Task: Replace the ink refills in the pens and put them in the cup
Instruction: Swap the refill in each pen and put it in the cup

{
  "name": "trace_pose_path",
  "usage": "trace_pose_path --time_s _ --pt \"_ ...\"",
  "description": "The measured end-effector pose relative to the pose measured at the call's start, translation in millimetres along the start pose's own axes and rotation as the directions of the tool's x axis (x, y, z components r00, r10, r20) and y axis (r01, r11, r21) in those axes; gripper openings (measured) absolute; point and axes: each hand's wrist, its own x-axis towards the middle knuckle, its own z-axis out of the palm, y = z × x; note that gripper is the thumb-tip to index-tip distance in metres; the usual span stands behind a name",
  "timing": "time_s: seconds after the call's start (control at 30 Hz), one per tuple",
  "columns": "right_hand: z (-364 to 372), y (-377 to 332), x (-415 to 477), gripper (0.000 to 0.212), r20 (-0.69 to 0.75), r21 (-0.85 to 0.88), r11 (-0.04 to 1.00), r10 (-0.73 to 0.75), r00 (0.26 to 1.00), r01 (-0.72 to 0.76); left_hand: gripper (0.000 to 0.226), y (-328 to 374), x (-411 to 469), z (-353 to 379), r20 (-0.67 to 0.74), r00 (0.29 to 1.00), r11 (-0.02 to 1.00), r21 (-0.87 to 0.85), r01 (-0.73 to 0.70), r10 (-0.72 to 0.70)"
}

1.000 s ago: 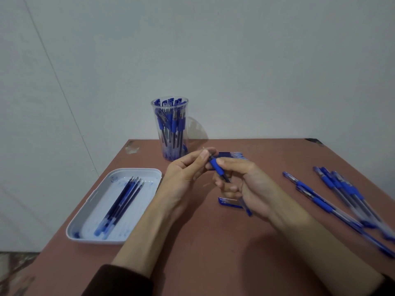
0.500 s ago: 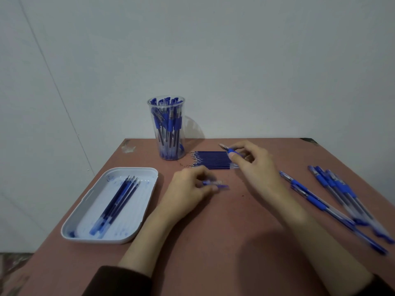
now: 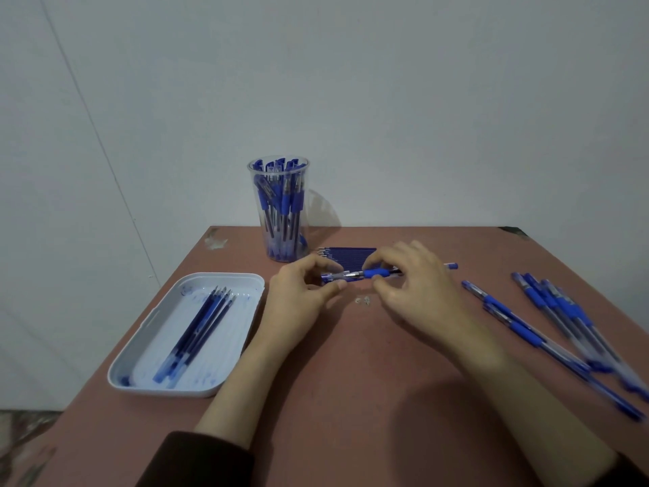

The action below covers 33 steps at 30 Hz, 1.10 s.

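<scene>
Both hands meet over the far middle of the reddish-brown table [image 3: 351,398], holding one blue pen [image 3: 365,274] level between them, just above the tabletop. The left hand [image 3: 302,293] pinches the pen's clear end between curled fingers and thumb, while the right hand [image 3: 418,286] pinches its blue grip section, the other fingers loosely spread. Just behind the pen lies a neat row of fresh ink refills [image 3: 346,256], partly hidden by the right hand. A clear plastic cup [image 3: 306,177] stands upright near the table's far edge, left of the refills, packed with blue pens [image 3: 281,205]. At the left, a white tray [image 3: 224,275] holds several refills [image 3: 200,332] lying together. More loose pens [image 3: 562,321] lie scattered at the right. Some small pale bits [image 3: 363,301], too small to identify, sit on the table between the hands.
</scene>
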Motion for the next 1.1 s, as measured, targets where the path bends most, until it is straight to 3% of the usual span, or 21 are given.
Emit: trace_pose_path --time_s 0.13,0.27,0.37,0.5,0.73,1.1 --pt "3.8 -0.4 -2.2 0.015 0.060 0.014 0.999 -0.043 0.997 0.043 0.020 2.9 -2.6 1.9 0.037 0.999 1.000 0.018 -0.007 0.006" --pt "3.8 -2.8 -2.0 0.014 0.061 0.103 0.994 -0.030 0.998 0.024 0.019 7.0 -3.6 1.4 0.054 0.998 0.992 -0.128 -0.010 0.017" --pt "1.4 -8.6 -5.0 0.049 0.079 0.071 0.997 -0.009 0.997 0.003 0.016 13.7 -7.3 2.3 0.096 0.994 0.970 -0.241 -0.033 0.058" --pt "0.6 -14.4 -8.1 0.064 0.057 0.032 0.999 0.007 0.998 -0.009 0.021 17.9 -10.5 1.7 0.155 0.984 0.956 -0.290 -0.039 0.087" --pt "3.7 -11.7 -7.7 0.045 -0.020 0.184 0.980 0.073 0.997 -0.068 0.026 20.9 -11.5 1.9 0.172 0.981 0.952 -0.305 -0.029 0.085" --pt "2.0 -16.3 -9.9 0.032 0.012 0.181 0.980 0.081 0.997 -0.082 0.021 19.9 -11.2 2.3 0.161 0.984 0.963 -0.270 -0.029 0.074"
